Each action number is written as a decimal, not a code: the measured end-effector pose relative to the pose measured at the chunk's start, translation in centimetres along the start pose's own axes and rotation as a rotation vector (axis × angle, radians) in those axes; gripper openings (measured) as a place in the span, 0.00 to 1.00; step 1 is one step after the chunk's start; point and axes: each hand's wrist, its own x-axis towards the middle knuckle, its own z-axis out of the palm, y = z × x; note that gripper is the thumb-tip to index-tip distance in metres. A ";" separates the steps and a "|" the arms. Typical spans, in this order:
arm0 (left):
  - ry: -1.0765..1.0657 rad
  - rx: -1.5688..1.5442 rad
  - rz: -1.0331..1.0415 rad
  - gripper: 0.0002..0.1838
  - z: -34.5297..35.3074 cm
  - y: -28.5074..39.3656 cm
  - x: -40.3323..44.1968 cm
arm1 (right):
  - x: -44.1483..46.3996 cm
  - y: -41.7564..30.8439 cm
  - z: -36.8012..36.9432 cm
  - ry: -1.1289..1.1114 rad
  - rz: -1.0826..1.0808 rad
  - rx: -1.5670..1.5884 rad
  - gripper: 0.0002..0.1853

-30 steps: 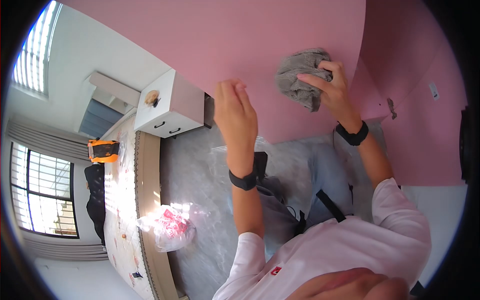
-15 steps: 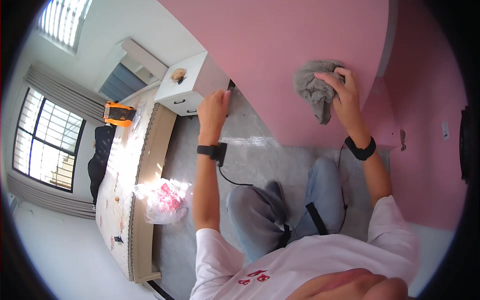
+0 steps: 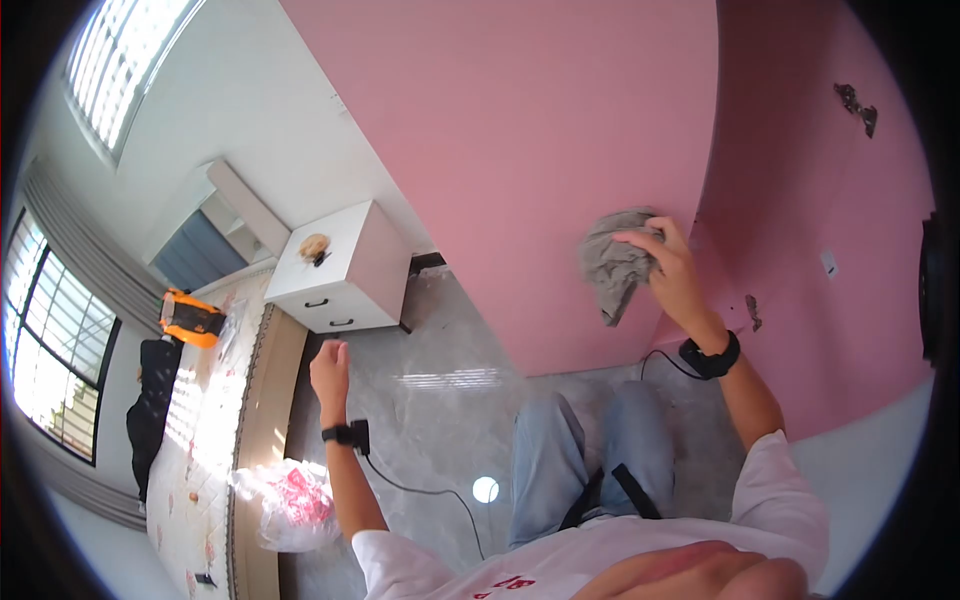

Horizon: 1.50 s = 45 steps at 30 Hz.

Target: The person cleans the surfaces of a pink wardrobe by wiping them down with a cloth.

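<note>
My right hand [image 3: 672, 272] presses a crumpled grey cloth [image 3: 618, 258] against the pink wall [image 3: 500, 180], near the wall's right-hand edge. Thumb and fingers grip the cloth's right side, and one corner of it hangs down. My left hand [image 3: 330, 375] is held out over the floor on the left, fingers curled in, touching nothing. Nothing shows inside it. A black band with a small device and a cable sits on the left wrist; another black band is around the right wrist.
A white two-drawer cabinet [image 3: 345, 270] stands left of the pink wall. Beside it is a bed [image 3: 190, 420] with an orange-and-black item [image 3: 192, 318] on top. A clear plastic bag [image 3: 295, 510] rests by the bed's side. A cable [image 3: 430, 490] trails over the grey floor.
The view has tilted upward, so the room sits lower and more wall shows. My left hand has moved left and lower in view. The right hand still holds the cloth on the wall.
</note>
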 end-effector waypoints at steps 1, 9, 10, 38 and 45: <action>-0.114 -0.082 -0.163 0.13 -0.6 0.5 -0.4 | -0.4 0.2 -1.0 0.037 0.027 -0.008 0.33; -0.006 -0.408 0.073 0.07 1.5 6.4 -1.6 | 2.8 -5.9 -12.0 0.667 0.321 0.182 0.25; -0.042 -0.392 0.181 0.08 1.5 8.0 -0.7 | 3.4 -6.5 -13.0 0.678 0.332 0.164 0.25; 0.076 -0.611 0.912 0.13 4.8 27.2 5.6 | -2.5 -0.7 -21.4 1.222 0.538 0.765 0.09; 0.038 -0.679 0.726 0.11 4.1 27.8 4.9 | 6.1 -6.9 -10.5 0.887 0.323 0.496 0.28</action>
